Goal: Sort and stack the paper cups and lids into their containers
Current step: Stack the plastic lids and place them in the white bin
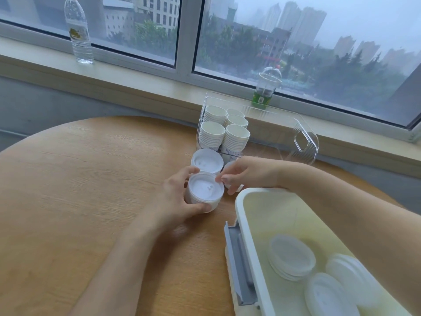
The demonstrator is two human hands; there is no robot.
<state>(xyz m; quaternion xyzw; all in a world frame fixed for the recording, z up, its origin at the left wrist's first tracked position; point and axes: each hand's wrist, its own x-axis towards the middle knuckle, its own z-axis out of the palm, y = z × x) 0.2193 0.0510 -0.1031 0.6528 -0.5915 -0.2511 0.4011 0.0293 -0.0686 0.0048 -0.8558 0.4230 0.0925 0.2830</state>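
— What are you on right now?

— The lids. My left hand (182,197) is wrapped round a short stack of lids (204,193), thumb on the near side and fingers curled over the far rim, just above the table (91,190). My right hand (246,173) pinches the top edge of that stack with thumb and forefinger, the rest of the fingers loosely bent.

— Squaring it up?

— I think so, or peeling off the top one. I can't tell which from here.

— And the cups?

— Nested in columns inside the clear box (305,142) by the window sill (136,87); those look sorted. A second stack of lids (206,161) stands touching it, just behind mine, and something white sits under my right hand, mostly hidden.

— What does the next move ask for?

— More loose lids (292,258) lie in the white bin (250,224) at my right. I'd judge they still need gathering, so I want this stack even first.

— Room?

— Plenty of bare wood to the left. On the right, the bin's rim sits close under my forearm, and the other stack crowds the far side.
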